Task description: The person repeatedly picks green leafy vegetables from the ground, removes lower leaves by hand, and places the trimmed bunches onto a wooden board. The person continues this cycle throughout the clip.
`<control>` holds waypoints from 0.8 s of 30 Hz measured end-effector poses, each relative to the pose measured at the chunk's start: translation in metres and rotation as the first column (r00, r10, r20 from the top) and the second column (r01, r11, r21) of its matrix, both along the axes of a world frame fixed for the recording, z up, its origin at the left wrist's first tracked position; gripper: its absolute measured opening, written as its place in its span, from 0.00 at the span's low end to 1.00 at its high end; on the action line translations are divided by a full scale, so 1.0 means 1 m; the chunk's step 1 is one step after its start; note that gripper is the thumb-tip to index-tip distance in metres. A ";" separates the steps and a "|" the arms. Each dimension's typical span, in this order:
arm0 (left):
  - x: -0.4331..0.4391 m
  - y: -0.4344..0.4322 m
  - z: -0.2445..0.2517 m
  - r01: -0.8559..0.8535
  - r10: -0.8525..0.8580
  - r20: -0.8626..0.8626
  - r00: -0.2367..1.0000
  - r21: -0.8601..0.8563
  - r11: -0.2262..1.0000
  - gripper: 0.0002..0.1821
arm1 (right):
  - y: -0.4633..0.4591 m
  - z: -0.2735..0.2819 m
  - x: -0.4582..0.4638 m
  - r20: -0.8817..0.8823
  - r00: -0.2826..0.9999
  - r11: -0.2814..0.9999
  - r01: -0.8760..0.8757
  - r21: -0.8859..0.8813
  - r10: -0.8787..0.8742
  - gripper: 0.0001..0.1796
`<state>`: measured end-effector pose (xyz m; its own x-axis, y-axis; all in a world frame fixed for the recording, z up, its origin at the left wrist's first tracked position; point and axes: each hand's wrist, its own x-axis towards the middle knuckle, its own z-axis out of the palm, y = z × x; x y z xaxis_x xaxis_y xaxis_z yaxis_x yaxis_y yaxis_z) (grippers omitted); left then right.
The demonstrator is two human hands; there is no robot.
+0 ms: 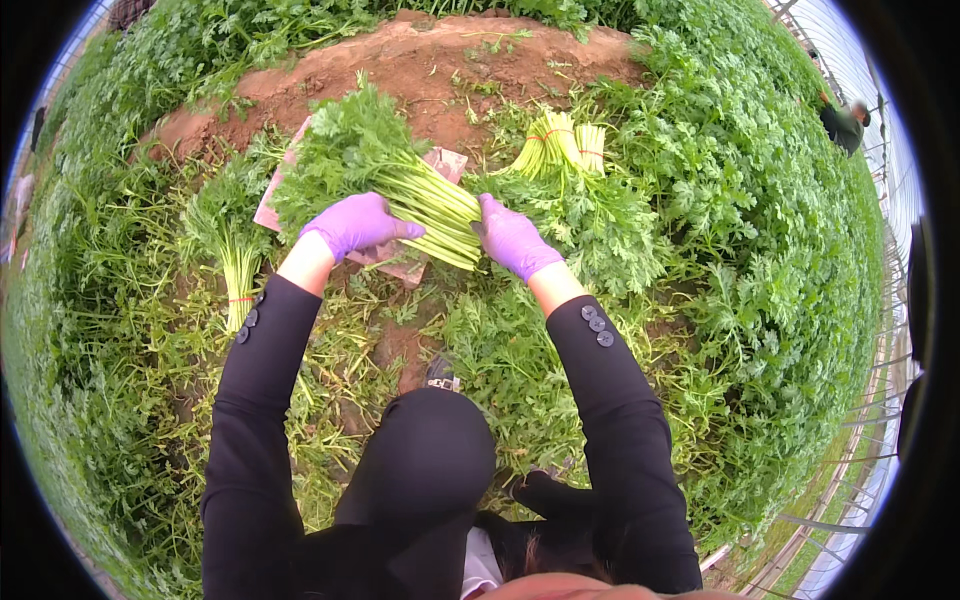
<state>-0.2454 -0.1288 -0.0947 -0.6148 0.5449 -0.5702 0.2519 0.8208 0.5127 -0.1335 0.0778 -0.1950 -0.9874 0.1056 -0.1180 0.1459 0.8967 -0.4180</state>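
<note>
A loose bunch of leafy greens, likely garland chrysanthemum, lies across both my hands, leaves to the upper left and pale stems to the lower right. My left hand, in a purple glove, holds the stems from the near side with its thumb over them. At the cut ends, my right hand, gloved alike, grips the stems; its fingertips are partly hidden. Under the bunch a flat pinkish board shows in parts. No band is visible on this bunch.
Bunches tied with red bands lie at the upper right, and another tied bunch at left. Cut stems litter the ground by my knee. Bare soil lies beyond. Dense plants flank me; a person is far right.
</note>
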 end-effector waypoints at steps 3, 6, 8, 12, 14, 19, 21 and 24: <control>0.006 0.021 -0.058 0.248 -0.193 -0.480 0.856 0.053 0.967 0.18 | 0.011 -0.049 -0.021 0.132 0.991 1.000 0.002 0.005 -0.003 0.13; -0.019 0.068 -0.115 0.545 -0.127 -0.768 0.628 0.317 0.777 0.11 | 0.012 -0.061 -0.020 0.060 0.998 0.996 -0.001 -0.088 0.006 0.18; -0.030 0.080 -0.143 0.593 -0.157 -0.824 0.544 0.245 0.767 0.11 | 0.014 -0.050 -0.009 0.051 0.997 0.979 0.060 -0.196 -0.051 0.20; -0.039 0.080 -0.166 0.609 -0.192 -0.817 0.543 0.226 0.761 0.11 | 0.039 -0.009 0.074 -0.124 0.992 0.997 -0.003 0.077 0.012 0.18; -0.035 0.081 -0.162 0.648 -0.234 -0.795 0.560 0.244 0.721 0.11 | 0.068 0.010 0.147 -0.018 0.999 0.999 -0.032 0.041 0.033 0.18; -0.016 0.091 -0.114 0.638 -0.262 -0.831 0.491 0.138 0.758 0.16 | 0.088 0.024 0.385 -0.023 0.930 0.930 0.365 -0.051 -0.366 0.17; 0.012 0.083 -0.073 0.546 -0.193 -0.625 0.756 0.442 0.711 0.19 | 0.074 0.008 0.479 0.068 0.758 0.760 0.650 -0.003 -0.648 0.23; 0.080 0.065 0.011 0.463 -0.180 -0.493 0.851 0.544 0.700 0.20 | 0.066 -0.030 0.599 0.058 0.438 0.442 0.891 0.107 -0.897 0.38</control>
